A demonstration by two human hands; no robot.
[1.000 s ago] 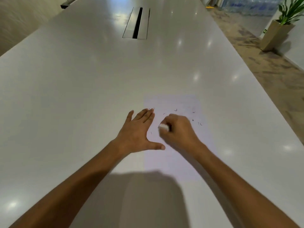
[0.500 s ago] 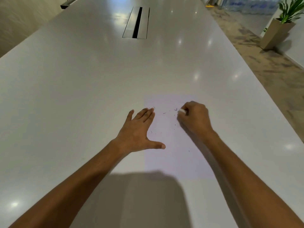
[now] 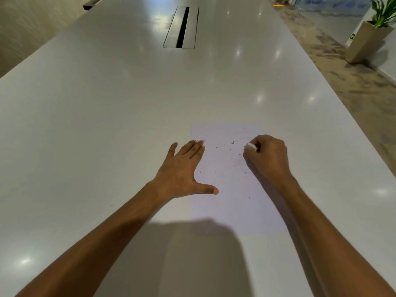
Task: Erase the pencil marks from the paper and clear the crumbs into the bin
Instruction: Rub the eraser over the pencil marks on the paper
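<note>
A white sheet of paper [image 3: 233, 202] lies flat on the glossy white table [image 3: 107, 125]. My left hand [image 3: 182, 170] rests flat on the paper's left edge, fingers spread, thumb stretched across the sheet. My right hand [image 3: 267, 157] is closed around a small white eraser [image 3: 251, 146], whose tip pokes out at the fingers and sits on the paper's upper right part. Several dark eraser crumbs [image 3: 232, 142] are scattered over the sheet between the two hands. Any pencil marks are too faint to make out. No bin is in view.
A metal cable slot [image 3: 181, 27] is set into the table far ahead. The table's right edge runs diagonally beside patterned carpet [image 3: 342, 67]. A tan planter with a green plant [image 3: 368, 39] stands at the far right. My shadow falls on the near table.
My right hand with the eraser has moved from the paper's middle, close to my left hand, up and to the right. My left hand has stayed put. Crumbs lie where the eraser was.
</note>
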